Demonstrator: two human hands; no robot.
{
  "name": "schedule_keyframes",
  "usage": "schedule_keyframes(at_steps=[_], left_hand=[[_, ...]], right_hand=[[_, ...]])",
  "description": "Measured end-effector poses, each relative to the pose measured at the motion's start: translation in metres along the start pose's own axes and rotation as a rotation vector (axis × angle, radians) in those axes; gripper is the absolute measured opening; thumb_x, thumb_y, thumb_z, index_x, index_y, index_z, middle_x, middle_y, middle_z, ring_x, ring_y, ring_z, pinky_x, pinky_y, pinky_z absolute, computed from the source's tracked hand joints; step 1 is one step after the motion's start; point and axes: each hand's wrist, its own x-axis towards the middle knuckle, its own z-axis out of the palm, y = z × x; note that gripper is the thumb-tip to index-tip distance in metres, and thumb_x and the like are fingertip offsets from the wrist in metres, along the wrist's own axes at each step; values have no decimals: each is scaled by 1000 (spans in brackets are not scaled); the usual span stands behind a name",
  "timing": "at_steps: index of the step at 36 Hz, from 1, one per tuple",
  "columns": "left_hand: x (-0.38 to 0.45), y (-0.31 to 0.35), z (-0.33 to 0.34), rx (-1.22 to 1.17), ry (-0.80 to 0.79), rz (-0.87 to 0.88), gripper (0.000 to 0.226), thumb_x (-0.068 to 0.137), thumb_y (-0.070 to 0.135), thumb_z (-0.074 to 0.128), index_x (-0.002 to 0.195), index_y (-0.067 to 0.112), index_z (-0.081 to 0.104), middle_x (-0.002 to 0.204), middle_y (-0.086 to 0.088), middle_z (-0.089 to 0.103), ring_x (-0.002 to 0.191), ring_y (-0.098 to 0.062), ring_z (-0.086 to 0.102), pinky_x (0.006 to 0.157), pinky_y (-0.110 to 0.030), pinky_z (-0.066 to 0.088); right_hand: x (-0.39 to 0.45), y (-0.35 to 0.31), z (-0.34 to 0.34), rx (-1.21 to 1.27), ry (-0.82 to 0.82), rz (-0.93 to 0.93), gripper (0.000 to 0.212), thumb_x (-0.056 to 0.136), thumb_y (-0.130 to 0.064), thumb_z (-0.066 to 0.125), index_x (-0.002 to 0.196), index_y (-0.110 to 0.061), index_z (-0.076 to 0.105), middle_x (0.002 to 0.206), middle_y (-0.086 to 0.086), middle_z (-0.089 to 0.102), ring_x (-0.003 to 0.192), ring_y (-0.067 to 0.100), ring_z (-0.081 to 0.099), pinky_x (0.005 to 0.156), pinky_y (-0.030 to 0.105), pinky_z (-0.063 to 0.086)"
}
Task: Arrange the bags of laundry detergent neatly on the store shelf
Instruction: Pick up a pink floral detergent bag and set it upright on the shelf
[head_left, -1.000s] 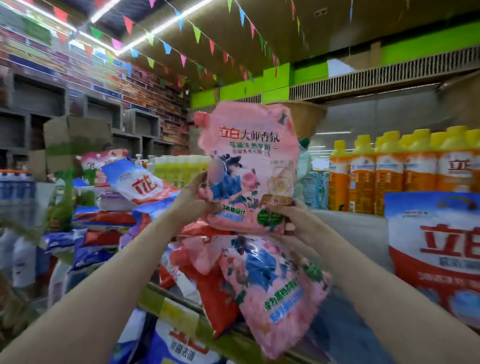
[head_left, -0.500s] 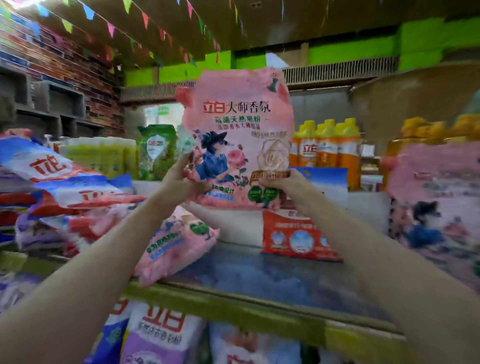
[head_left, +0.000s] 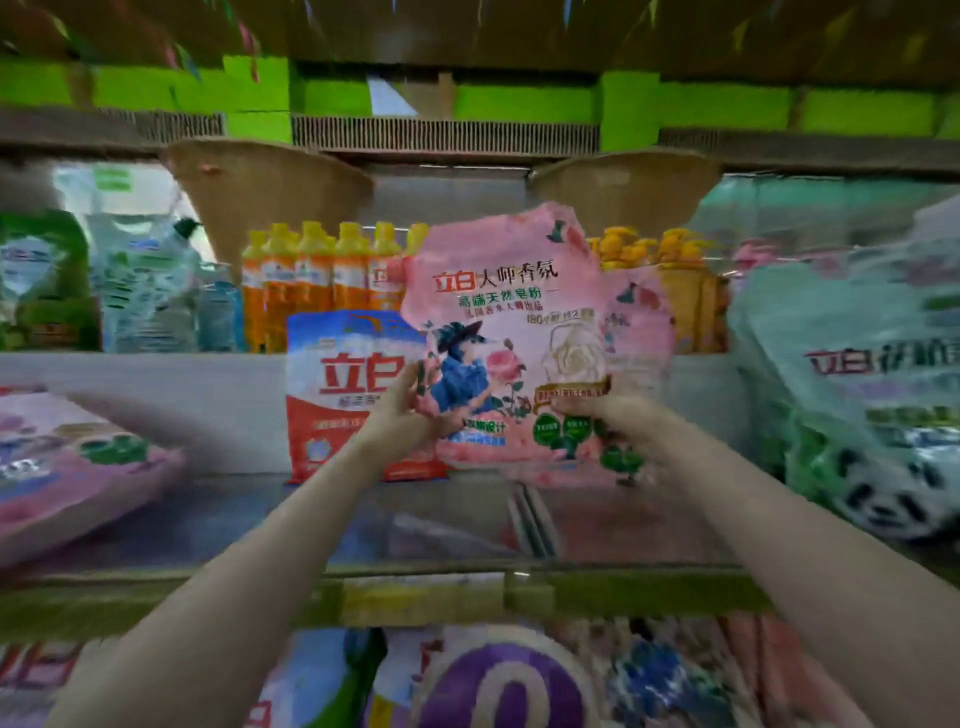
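The left hand (head_left: 402, 410) pinches the lower left edge of the pink detergent bag (head_left: 511, 343), and the right hand (head_left: 605, 423) clamps its lower right corner. The bag stands upright, long axis vertical, above both grips, over the back middle of the shelf (head_left: 415, 592), not yet set down.

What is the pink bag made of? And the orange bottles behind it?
The pink bag looks like thin, soft plastic film with a slight sheen: its top edge is crumpled and it bends where both hands grip its lower corners. The orange bottles with yellow caps look like smooth, hard plastic, though they are blurred, so that is a guess.
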Motion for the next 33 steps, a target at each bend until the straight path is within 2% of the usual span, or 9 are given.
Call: schedule_keyframes(at_steps=[3, 7, 12, 14, 16, 19, 23, 28, 33], left_hand=[[6, -6, 28, 26, -72, -20, 66, 75, 8, 75, 132, 14, 42, 140, -15, 48, 127, -31, 49, 64, -20, 53], [12, -15, 69, 128, -125, -24, 58, 80, -1, 68, 129, 7, 38, 139, -22, 45, 112, -22, 52, 68, -18, 48], [8, -23, 99, 323, -219, -74, 68, 82, -10, 62, 139, -4, 27, 135, -18, 47, 117, -23, 50, 84, -18, 40], [5, -23, 103, 304, -272, -69, 67, 81, -17, 58, 139, -5, 26, 133, -16, 47, 111, -17, 46, 74, -8, 44], [2, -18, 102, 292, -269, -114, 62, 81, -15, 59, 136, -3, 32, 126, -15, 52, 110, -19, 50, 73, -11, 47], [0, -19, 101, 300, -240, -173, 61, 82, -8, 63, 136, -1, 35, 128, -20, 55, 115, -28, 56, 78, -29, 50], [-5, -24, 99, 294, -180, -238, 58, 82, -2, 67, 131, -1, 36, 114, -14, 58, 96, -19, 57, 60, -16, 50], [-6, -26, 99, 295, -149, -286, 52, 79, 2, 71, 123, 2, 41, 120, -16, 59, 102, -25, 59, 73, -31, 53], [-11, -26, 98, 284, -116, -311, 45, 78, 4, 73, 112, 6, 43, 123, -26, 55, 103, -30, 60, 89, -46, 52]], right_hand=[[-8, 14, -30, 7, 43, -2, 41, 57, -18, 84, 92, -17, 63, 106, 9, 69, 98, 25, 65, 94, 39, 50], [-18, 32, -62, -62, 44, 39, 40, 73, -4, 75, 110, -7, 60, 113, 11, 65, 102, 24, 63, 88, 32, 52], [-33, 65, -73, -204, -19, 25, 69, 65, -35, 81, 125, -11, 55, 123, 4, 62, 115, 19, 58, 103, 34, 43], [-39, 70, -72, -187, -40, 19, 55, 77, -27, 73, 126, -14, 53, 119, -5, 59, 112, 11, 54, 96, 24, 43], [-39, 75, -72, -168, -39, 19, 38, 85, -18, 66, 119, -22, 52, 113, -6, 58, 105, 8, 54, 88, 21, 44], [-43, 82, -70, -185, 13, -3, 29, 86, -24, 65, 106, -33, 47, 123, -4, 59, 112, 13, 55, 98, 31, 43], [-51, 83, -69, -178, 61, -17, 24, 89, -20, 62, 94, -30, 41, 126, 2, 55, 121, 19, 50, 98, 27, 36], [-52, 82, -69, -218, 61, -26, 24, 91, -19, 59, 90, -31, 38, 133, 7, 54, 124, 23, 50, 95, 26, 38], [-49, 86, -70, -204, 66, 13, 33, 89, -26, 61, 110, -25, 35, 134, 5, 52, 124, 23, 50, 102, 34, 38]])
